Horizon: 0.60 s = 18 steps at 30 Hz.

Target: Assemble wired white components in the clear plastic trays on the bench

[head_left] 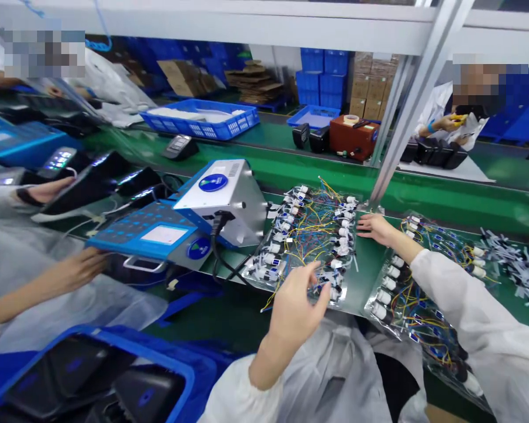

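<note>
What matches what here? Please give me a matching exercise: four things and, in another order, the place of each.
1. left hand
2. right hand
3. blue basket
4. red-brown box

A. under a roll of tape
B. near edge of the sheet of wired parts
C. far back, white pieces inside
D. far right corner of that sheet

Pairs: 1-B, 2-D, 3-C, 4-A

A single head-worn camera looks forward and down, close over the left hand (297,304) and right hand (377,228) at the near edge of the green counter (364,271). It faces across the counter toward the conveyor (291,167) beyond.
</note>
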Motion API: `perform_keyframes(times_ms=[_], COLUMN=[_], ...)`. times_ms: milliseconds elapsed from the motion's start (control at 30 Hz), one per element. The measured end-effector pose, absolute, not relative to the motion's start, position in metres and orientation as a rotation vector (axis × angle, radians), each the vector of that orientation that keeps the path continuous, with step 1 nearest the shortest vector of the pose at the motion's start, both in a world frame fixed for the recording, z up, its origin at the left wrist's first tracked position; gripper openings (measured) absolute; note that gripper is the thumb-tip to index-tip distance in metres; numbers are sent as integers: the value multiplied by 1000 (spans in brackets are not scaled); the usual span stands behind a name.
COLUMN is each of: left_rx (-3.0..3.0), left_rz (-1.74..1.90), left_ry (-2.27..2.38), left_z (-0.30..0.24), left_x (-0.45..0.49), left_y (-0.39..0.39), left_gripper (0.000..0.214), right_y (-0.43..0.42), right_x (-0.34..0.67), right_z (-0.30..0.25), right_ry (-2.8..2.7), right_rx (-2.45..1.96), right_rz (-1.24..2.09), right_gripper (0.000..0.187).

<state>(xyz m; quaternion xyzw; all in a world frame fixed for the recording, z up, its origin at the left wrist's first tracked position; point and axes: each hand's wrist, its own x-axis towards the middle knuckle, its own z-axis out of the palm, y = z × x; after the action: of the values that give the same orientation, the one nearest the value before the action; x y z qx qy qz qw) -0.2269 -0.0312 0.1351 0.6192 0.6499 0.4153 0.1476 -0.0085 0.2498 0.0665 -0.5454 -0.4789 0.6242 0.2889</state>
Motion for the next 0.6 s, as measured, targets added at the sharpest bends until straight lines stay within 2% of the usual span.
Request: perform_keyframes(times_ms=[67, 200, 267, 500, 600], left_rx=[2006, 2114, 2054, 1944, 1782], left_rz=[927, 361, 226, 281, 445], left_ry=[1837, 1971, 2027, 2195, 2198], left_z=[141, 133, 126, 114, 110], left_x=[-211, -188, -183, -179, -187], left_y=[-6, 34, 43, 58, 65], left_gripper=[35, 58, 65, 65, 59], right_y=[248, 248, 248, 248, 252], right_x=[-13, -19, -22, -36, -37], right_z=[68, 72, 71, 68, 72], right_ry=[-1147, -957, -901, -804, -801], right_rx=[-1403, -1331, -1290, -1158, -1120], right_rz=[1786, 1903, 1923, 1934, 1914], right_gripper=[34, 32, 32, 35, 32])
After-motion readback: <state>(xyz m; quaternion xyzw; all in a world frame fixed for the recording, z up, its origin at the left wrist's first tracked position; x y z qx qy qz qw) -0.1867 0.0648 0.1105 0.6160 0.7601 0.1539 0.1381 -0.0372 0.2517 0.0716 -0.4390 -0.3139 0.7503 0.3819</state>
